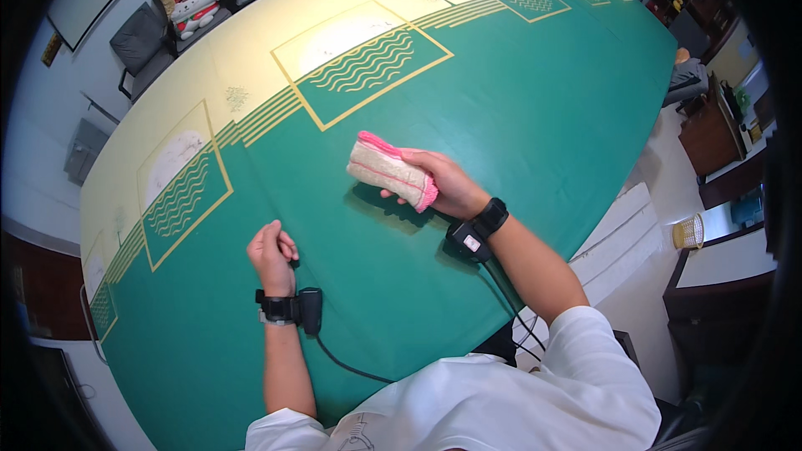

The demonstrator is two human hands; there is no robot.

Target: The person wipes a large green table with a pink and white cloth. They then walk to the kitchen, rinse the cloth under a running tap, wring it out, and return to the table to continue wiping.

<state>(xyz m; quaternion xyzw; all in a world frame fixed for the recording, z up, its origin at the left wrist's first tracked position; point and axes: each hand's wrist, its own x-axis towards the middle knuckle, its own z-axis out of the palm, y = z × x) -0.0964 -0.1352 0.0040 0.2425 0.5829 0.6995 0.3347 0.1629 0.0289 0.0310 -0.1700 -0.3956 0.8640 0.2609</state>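
Note:
My right hand (456, 186) grips a folded beige cloth (390, 173) with bright pink edging. The thumb lies along its top edge and fingertips show beneath it. The bundle is held over the green part of the tablecloth (351, 263) and casts a shadow there. To the left, my left hand (273, 257) is loosely curled with its thumb against the fingers, and nothing shows in it. Each wrist wears a black strap with a small box, the left box (310, 311) and the right box (468, 242), both trailing black cables.
The large table's covering has a cream far side with printed trees and yellow frames. Grey chairs (143, 50) with cushions and a white plush toy (199, 9) stand beyond its far left edge. At right are a yellow wastebasket (688, 232) and a wooden desk (714, 128).

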